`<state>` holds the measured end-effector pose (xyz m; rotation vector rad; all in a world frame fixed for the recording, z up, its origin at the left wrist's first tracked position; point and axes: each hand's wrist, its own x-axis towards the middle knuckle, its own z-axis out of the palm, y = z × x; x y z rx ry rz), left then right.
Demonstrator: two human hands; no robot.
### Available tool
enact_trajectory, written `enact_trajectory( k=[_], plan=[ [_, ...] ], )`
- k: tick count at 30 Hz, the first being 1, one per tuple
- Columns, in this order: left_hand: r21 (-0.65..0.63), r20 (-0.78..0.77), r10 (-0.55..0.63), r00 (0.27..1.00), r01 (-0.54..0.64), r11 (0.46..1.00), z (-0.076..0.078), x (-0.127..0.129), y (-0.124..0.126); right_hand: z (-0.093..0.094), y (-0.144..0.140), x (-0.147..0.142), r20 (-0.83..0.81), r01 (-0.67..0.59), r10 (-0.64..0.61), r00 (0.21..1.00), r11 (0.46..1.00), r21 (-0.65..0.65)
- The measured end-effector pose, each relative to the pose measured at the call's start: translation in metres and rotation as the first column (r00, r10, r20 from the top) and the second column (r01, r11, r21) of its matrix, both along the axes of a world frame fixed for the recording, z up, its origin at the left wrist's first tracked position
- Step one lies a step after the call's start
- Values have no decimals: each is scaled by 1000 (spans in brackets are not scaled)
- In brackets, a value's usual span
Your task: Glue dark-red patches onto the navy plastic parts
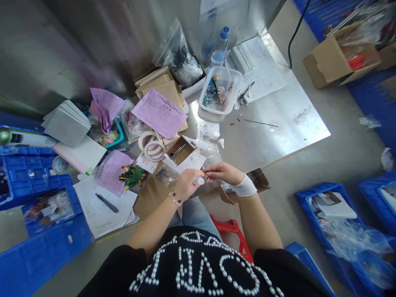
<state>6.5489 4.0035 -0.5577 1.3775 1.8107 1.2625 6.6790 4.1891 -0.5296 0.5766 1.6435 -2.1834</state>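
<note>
A seated person in a black top, seen from a head-worn camera, works with 2 bare hands over the near edge of a metal worktop. The left hand, with a bracelet at its wrist, has its grip curled around a small white bottle, whose pale end pokes out towards the person. The right hand, with a white wristband, meets it from the other side; its grip is pinched together at the fingertips, on a tiny item too small to identify. Just beyond the hands lie a small cardboard box holding slim metal tools and, beside it, 2 rolls of tape. To the left are a green figurine and a dark pen resting on white paper. Farther back, a clear tub holds little blue and pink pieces, with a water bottle behind it. To its right, a thin rod lies flat. A red stool shows below.
</note>
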Motion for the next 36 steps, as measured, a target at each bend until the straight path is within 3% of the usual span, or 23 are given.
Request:
enact_trajectory(
  k=[9,17,23,26,32,36],
  plan=[
    [53,-221,-118,968,132,990,36,-7,-43,42,-48,-1,-20,-6,7,1000,999,46],
    [39,-419,-159,894,193,981,61,-16,-105,66,-114,-6,-4,4,-3,1000,989,146],
    [-4,-522,-211,826,244,970,71,-31,-163,55,-158,-11,56,28,-46,997,955,297],
    [-49,-566,-251,786,271,961,74,-36,-187,42,-186,-15,119,-38,-11,993,915,402],
    [-151,-612,-317,725,286,946,82,-37,-216,35,-248,-27,118,-167,120,986,805,570],
    [-182,-586,-375,718,334,925,78,-29,-229,33,-268,-12,143,-133,62,988,813,567]
  ],
)
